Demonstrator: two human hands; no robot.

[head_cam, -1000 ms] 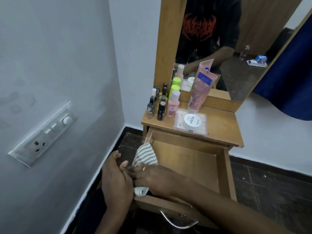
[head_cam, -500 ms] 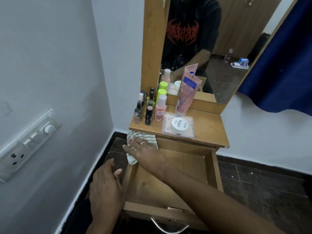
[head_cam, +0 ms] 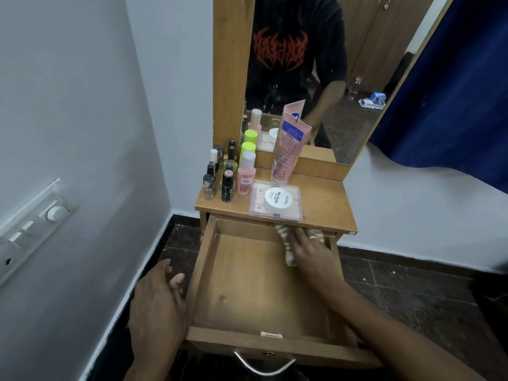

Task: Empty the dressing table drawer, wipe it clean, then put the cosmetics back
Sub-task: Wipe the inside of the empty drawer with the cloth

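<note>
Wiping looks to be the step in hand: the right hand [head_cam: 308, 251] lies flat, fingers stretched out, on a striped cloth [head_cam: 287, 250] and presses it into the far right corner of the drawer [head_cam: 204, 270], just under the front edge of the tabletop [head_cam: 327, 204]. The left hand [head_cam: 156, 306] is well apart from it, outside the drawer by its left wall, fingers loosely bent and holding nothing; whether it actually touches the wood I cannot tell.

The drawer is pulled fully out and nothing lies in it but the cloth and the hand, so the emptying appears done. The cosmetics all stand on the tabletop. A cluster of small nail polish bottles [head_cam: 227, 185] sits at the left, a pink bottle [head_cam: 245, 178] just beside them, and a green-capped bottle [head_cam: 248, 149] behind. A pink tube [head_cam: 288, 149] leans against the mirror [head_cam: 365, 78], and a white jar [head_cam: 278, 199] rests on a clear flat case [head_cam: 257, 192] near the front edge.

My reading is that the task is roughly at its middle. With the cloth at the back corner, how much of the floor and walls has been covered cannot be read from the bare wood. What is left, then, is any remaining wiping, taking the cloth out, and the whole last stage — none of the cosmetics has gone back in yet.
</note>
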